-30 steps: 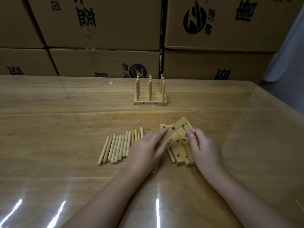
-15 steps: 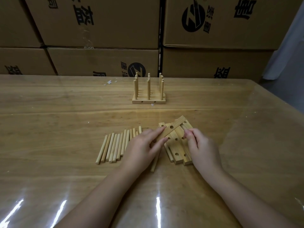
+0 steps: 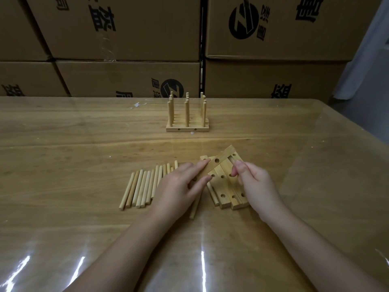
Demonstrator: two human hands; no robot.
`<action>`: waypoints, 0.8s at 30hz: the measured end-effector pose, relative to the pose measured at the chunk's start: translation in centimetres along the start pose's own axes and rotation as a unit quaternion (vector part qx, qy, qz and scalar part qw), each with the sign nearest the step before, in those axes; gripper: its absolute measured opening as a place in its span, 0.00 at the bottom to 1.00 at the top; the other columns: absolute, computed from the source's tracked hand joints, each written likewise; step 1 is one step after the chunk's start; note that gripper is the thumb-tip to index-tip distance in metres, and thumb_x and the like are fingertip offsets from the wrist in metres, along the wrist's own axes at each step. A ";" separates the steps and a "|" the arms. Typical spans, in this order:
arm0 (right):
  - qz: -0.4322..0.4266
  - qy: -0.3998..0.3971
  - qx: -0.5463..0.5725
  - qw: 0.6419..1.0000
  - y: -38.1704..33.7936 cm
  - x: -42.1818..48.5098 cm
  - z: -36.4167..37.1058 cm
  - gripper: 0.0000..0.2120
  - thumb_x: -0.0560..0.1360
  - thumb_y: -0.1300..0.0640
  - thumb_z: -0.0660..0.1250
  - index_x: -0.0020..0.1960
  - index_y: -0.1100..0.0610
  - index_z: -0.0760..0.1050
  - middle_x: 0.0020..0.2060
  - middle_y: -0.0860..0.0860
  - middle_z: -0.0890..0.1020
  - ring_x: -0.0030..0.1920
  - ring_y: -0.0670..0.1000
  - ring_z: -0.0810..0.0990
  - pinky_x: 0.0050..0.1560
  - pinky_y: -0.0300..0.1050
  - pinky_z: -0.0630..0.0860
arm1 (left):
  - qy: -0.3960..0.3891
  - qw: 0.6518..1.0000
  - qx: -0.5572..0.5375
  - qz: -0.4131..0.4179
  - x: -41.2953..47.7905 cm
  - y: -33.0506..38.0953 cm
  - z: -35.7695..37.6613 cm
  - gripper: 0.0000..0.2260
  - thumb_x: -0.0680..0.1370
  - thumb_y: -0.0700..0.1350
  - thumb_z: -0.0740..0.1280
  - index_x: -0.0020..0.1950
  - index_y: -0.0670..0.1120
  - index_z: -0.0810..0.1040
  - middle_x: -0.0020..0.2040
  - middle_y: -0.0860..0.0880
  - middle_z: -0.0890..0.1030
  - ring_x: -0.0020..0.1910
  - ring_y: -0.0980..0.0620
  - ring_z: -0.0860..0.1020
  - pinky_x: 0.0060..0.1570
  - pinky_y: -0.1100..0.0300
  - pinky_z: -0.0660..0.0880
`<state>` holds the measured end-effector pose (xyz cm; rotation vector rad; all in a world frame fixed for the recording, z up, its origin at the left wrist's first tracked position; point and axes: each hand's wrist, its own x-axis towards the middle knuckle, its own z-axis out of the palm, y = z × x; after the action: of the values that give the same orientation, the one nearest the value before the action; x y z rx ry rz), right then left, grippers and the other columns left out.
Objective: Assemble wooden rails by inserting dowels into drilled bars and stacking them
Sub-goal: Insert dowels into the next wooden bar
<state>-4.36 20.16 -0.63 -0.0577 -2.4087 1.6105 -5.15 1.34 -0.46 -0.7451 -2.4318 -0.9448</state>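
Now, looking down over the worktop [image 3: 63, 165] with both hands low at the middle. Resting the left hand [image 3: 179, 186] released, fingers straight and loose, with the fingertips touching a top bar [image 3: 220, 162] set slantwise across the pile of bars [image 3: 226, 187]. Gripping nothing on that side. Holding the right hand [image 3: 256, 184] at the pile's right side, thumb and forefinger curled together over a drilled hole; cannot tell whether pinching a bar's edge or merely touching it.

Under the slanted one, seeing several drilled bars side by side, flat on the worktop, holes upward. Just left of the pile, partly under the left hand, spotting a row of loose dowels [image 3: 143, 186] lying flat and side by side, plus one more dowel [image 3: 193, 209] poking out from beneath the left palm, between row and pile.

Farther back, well apart from the hands, noting a rack [image 3: 187, 128]: bars pushed together flat, with dowels upright in three columns and two side holes facing forward. Near it to the left, a white scrap [image 3: 136, 104] on the worktop. Behind everything, stacked boxes [image 3: 126, 76] with black print. Catching bright streaks of glare on the worktop along the near edge.
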 end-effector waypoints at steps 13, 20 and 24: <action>-0.163 0.051 -0.178 0.969 0.4 -0.1 0.0 0.10 0.79 0.50 0.57 0.46 0.53 0.74 0.28 0.44 0.72 0.28 0.44 0.71 0.27 0.37 0.62 | 0.013 0.996 0.077 0.031 -0.3 0.2 0.8 0.20 0.79 0.52 0.58 0.69 0.47 0.73 0.46 0.52 0.79 0.35 0.58 0.76 0.27 0.61 0.75; -0.168 0.066 -0.201 0.963 0.2 -0.5 0.4 0.09 0.79 0.57 0.58 0.46 0.58 0.74 0.36 0.48 0.76 0.36 0.51 0.74 0.34 0.50 0.71 | 0.002 1.000 0.005 0.013 -0.3 0.2 0.9 0.22 0.78 0.55 0.58 0.69 0.47 0.72 0.49 0.53 0.76 0.40 0.58 0.76 0.36 0.58 0.77; -0.186 0.087 -0.167 0.964 -0.2 -0.8 0.4 0.09 0.79 0.58 0.59 0.44 0.59 0.74 0.31 0.48 0.74 0.32 0.48 0.72 0.30 0.46 0.67 | 0.005 0.995 -0.099 -0.007 0.0 0.1 0.7 0.20 0.78 0.52 0.65 0.69 0.53 0.69 0.47 0.57 0.75 0.43 0.60 0.74 0.43 0.70 0.70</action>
<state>-3.66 19.62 -0.74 0.1768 -2.3518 0.9877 -5.21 1.93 -0.90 -0.7888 -2.3604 -1.2041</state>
